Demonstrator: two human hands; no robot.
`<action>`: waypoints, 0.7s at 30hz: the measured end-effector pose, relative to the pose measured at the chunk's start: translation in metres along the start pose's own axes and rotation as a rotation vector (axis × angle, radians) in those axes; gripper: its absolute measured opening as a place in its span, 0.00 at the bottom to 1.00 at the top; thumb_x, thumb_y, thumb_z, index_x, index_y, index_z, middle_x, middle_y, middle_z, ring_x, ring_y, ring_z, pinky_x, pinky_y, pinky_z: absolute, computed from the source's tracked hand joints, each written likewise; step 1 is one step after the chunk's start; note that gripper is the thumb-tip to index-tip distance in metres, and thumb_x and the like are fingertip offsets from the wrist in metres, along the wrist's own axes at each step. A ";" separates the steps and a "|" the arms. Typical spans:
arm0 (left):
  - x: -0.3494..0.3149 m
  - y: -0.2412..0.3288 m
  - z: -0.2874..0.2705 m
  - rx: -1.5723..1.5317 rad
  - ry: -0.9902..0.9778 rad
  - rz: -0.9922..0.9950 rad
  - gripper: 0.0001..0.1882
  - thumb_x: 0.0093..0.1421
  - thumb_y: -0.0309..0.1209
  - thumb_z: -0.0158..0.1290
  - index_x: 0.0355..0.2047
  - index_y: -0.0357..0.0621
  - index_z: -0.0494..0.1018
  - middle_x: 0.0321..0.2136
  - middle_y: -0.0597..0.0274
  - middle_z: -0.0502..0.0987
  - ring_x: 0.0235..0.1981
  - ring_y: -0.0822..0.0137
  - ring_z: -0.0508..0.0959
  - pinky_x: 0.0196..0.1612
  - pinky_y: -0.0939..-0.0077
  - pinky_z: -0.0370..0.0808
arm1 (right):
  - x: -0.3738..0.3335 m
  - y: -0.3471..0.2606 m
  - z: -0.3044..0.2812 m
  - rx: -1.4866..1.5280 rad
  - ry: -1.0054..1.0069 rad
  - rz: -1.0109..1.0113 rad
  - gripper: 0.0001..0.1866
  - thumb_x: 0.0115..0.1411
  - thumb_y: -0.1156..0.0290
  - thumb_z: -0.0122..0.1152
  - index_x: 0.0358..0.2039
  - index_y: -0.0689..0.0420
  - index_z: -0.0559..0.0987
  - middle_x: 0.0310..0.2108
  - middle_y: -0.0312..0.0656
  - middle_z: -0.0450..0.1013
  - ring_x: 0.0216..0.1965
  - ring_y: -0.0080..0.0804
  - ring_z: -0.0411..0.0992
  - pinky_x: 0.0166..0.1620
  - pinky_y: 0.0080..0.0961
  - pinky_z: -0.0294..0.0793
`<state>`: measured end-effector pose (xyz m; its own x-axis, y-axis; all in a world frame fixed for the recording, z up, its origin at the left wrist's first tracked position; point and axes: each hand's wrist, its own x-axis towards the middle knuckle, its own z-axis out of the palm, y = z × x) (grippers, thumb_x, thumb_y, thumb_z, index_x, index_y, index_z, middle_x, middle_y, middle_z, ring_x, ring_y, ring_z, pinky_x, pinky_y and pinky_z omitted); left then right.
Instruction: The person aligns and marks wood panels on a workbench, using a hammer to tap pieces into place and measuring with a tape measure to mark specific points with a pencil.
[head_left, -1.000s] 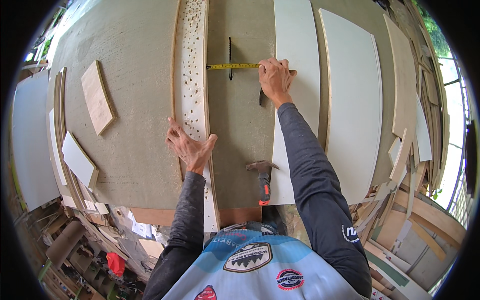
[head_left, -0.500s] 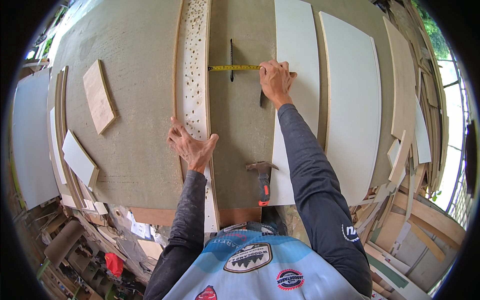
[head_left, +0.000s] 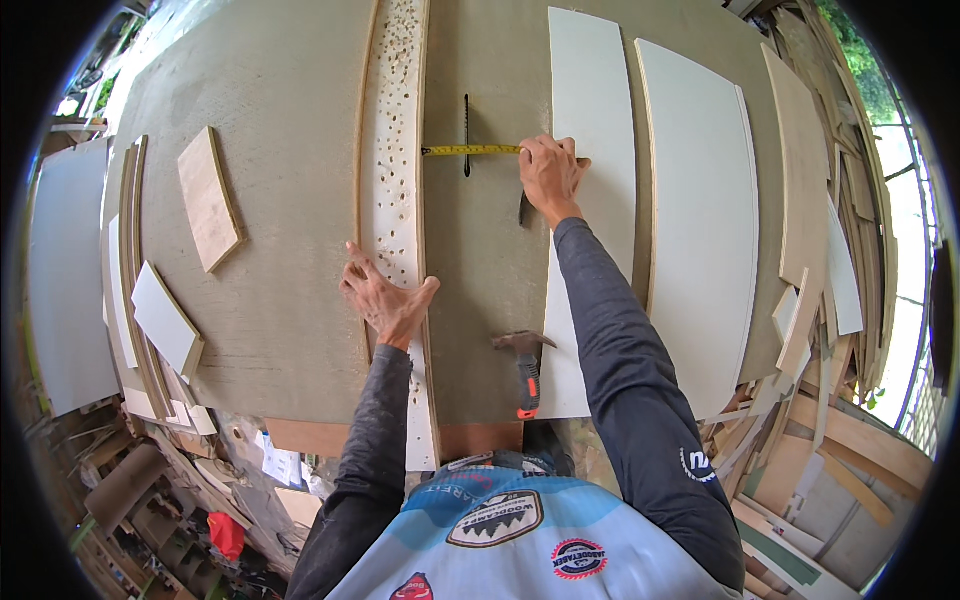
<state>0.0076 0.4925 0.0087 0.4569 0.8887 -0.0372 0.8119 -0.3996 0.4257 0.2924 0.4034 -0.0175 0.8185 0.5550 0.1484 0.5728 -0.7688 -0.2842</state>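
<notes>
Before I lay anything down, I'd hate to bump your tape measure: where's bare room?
Widest: between the wooden offcut and the speckled board. Narrower: between the tape measure and the hammer, beside the speckled board. Crowded: the right side, with a white strip, a white panel and wood strips.

tape blade (head_left: 492,150): yellow, black marks | board strip (head_left: 393,170): white, brown-dotted | hammer grip (head_left: 528,378): black, red-orange

Floor's (head_left: 592,448) littered with scrap wood (head_left: 855,487), daylight's blasting in past maybe a mesh fence (head_left: 925,390), greenery (head_left: 858,65) outside.
</notes>
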 end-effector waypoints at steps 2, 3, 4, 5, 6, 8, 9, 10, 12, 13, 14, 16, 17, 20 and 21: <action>0.001 0.001 -0.001 -0.012 -0.012 -0.010 0.70 0.32 0.45 0.69 0.72 0.31 0.43 0.55 0.37 0.62 0.57 0.42 0.62 0.63 0.48 0.59 | 0.000 0.001 0.000 0.010 0.003 -0.005 0.05 0.60 0.67 0.61 0.34 0.43 0.85 0.37 0.24 0.78 0.46 0.34 0.67 0.44 0.48 0.59; 0.001 0.000 -0.001 -0.010 -0.011 -0.007 0.71 0.32 0.45 0.69 0.72 0.31 0.43 0.55 0.37 0.62 0.58 0.42 0.62 0.63 0.49 0.59 | 0.000 0.001 0.000 0.014 0.005 -0.003 0.05 0.60 0.67 0.61 0.33 0.43 0.85 0.37 0.25 0.78 0.46 0.34 0.67 0.44 0.48 0.59; 0.001 0.000 -0.001 -0.009 -0.010 -0.003 0.71 0.31 0.45 0.69 0.72 0.31 0.43 0.55 0.37 0.62 0.58 0.42 0.62 0.64 0.49 0.59 | 0.001 0.001 0.001 0.017 0.008 -0.002 0.05 0.60 0.67 0.61 0.33 0.43 0.85 0.37 0.25 0.78 0.46 0.34 0.67 0.43 0.48 0.59; 0.001 -0.001 0.000 -0.008 -0.010 -0.002 0.71 0.31 0.45 0.70 0.72 0.31 0.43 0.55 0.37 0.62 0.58 0.42 0.62 0.64 0.49 0.59 | 0.000 0.001 0.001 0.019 0.008 -0.001 0.05 0.60 0.66 0.61 0.33 0.43 0.85 0.36 0.25 0.78 0.46 0.34 0.67 0.43 0.48 0.59; 0.001 -0.002 0.000 -0.007 -0.014 0.000 0.71 0.31 0.45 0.70 0.72 0.30 0.43 0.55 0.37 0.62 0.58 0.42 0.62 0.64 0.49 0.59 | 0.000 0.000 0.001 0.037 0.034 -0.016 0.04 0.59 0.67 0.61 0.31 0.45 0.84 0.35 0.26 0.77 0.45 0.35 0.67 0.43 0.48 0.59; 0.001 -0.004 0.001 -0.007 -0.021 0.002 0.71 0.31 0.45 0.70 0.71 0.30 0.43 0.56 0.37 0.62 0.58 0.42 0.62 0.64 0.50 0.59 | -0.001 0.001 0.002 0.070 0.084 -0.047 0.04 0.58 0.70 0.61 0.26 0.48 0.82 0.31 0.29 0.75 0.43 0.37 0.66 0.42 0.49 0.60; 0.001 -0.004 0.002 -0.011 -0.019 0.008 0.71 0.31 0.45 0.70 0.71 0.30 0.43 0.56 0.38 0.62 0.58 0.42 0.62 0.64 0.50 0.59 | -0.001 0.001 0.003 0.066 0.084 -0.048 0.05 0.58 0.69 0.61 0.26 0.49 0.82 0.31 0.29 0.75 0.43 0.37 0.66 0.42 0.49 0.60; 0.002 -0.005 0.003 -0.015 -0.016 0.014 0.71 0.31 0.45 0.70 0.71 0.30 0.43 0.56 0.38 0.62 0.59 0.42 0.61 0.64 0.50 0.59 | 0.000 0.001 0.003 0.063 0.083 -0.050 0.05 0.59 0.69 0.60 0.26 0.49 0.81 0.31 0.29 0.75 0.42 0.37 0.66 0.42 0.49 0.60; 0.002 -0.007 0.005 -0.015 -0.002 0.038 0.72 0.31 0.46 0.70 0.71 0.30 0.42 0.56 0.39 0.62 0.58 0.43 0.61 0.64 0.50 0.58 | 0.000 0.001 0.003 0.057 0.082 -0.055 0.05 0.59 0.69 0.60 0.26 0.49 0.81 0.31 0.30 0.74 0.42 0.37 0.66 0.42 0.49 0.60; 0.002 -0.009 0.007 -0.011 0.009 0.059 0.72 0.31 0.46 0.70 0.71 0.30 0.42 0.56 0.39 0.62 0.58 0.44 0.61 0.64 0.50 0.58 | 0.001 0.001 0.002 0.054 0.084 -0.056 0.05 0.59 0.69 0.60 0.26 0.49 0.81 0.32 0.30 0.74 0.42 0.37 0.66 0.42 0.49 0.60; 0.003 -0.010 0.007 -0.005 0.019 0.080 0.72 0.31 0.47 0.70 0.71 0.30 0.42 0.55 0.40 0.62 0.58 0.44 0.61 0.64 0.50 0.58 | 0.000 0.001 0.003 0.052 0.086 -0.056 0.06 0.59 0.69 0.60 0.26 0.49 0.81 0.32 0.30 0.74 0.42 0.37 0.66 0.42 0.49 0.60; 0.003 -0.012 0.008 0.003 0.019 0.082 0.72 0.31 0.47 0.70 0.71 0.30 0.42 0.55 0.39 0.61 0.58 0.45 0.61 0.64 0.50 0.58 | 0.000 0.000 0.002 0.068 0.109 -0.065 0.06 0.60 0.69 0.60 0.26 0.49 0.81 0.32 0.30 0.74 0.42 0.37 0.66 0.41 0.49 0.60; 0.003 -0.012 0.008 0.006 0.020 0.085 0.72 0.31 0.47 0.70 0.72 0.30 0.42 0.56 0.39 0.61 0.58 0.45 0.61 0.64 0.51 0.58 | 0.000 0.001 0.002 0.076 0.123 -0.070 0.06 0.60 0.69 0.60 0.26 0.49 0.81 0.32 0.30 0.74 0.43 0.37 0.66 0.41 0.49 0.60; 0.001 -0.008 0.004 -0.014 0.013 0.050 0.72 0.31 0.47 0.70 0.72 0.33 0.42 0.55 0.39 0.61 0.58 0.43 0.61 0.64 0.50 0.58 | -0.001 -0.001 0.001 0.039 0.085 -0.062 0.05 0.60 0.69 0.60 0.27 0.49 0.81 0.33 0.29 0.75 0.43 0.37 0.66 0.42 0.50 0.61; 0.000 -0.007 0.003 -0.002 0.017 0.044 0.71 0.32 0.46 0.70 0.72 0.33 0.43 0.55 0.40 0.62 0.57 0.43 0.61 0.63 0.50 0.59 | -0.001 -0.001 0.000 0.039 0.066 -0.058 0.05 0.60 0.68 0.60 0.27 0.48 0.81 0.33 0.29 0.75 0.43 0.37 0.66 0.42 0.50 0.61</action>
<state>0.0029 0.4950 0.0028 0.4858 0.8741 -0.0027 0.7903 -0.4380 0.4285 0.2906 0.4037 -0.0173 0.7860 0.5749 0.2274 0.6181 -0.7225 -0.3097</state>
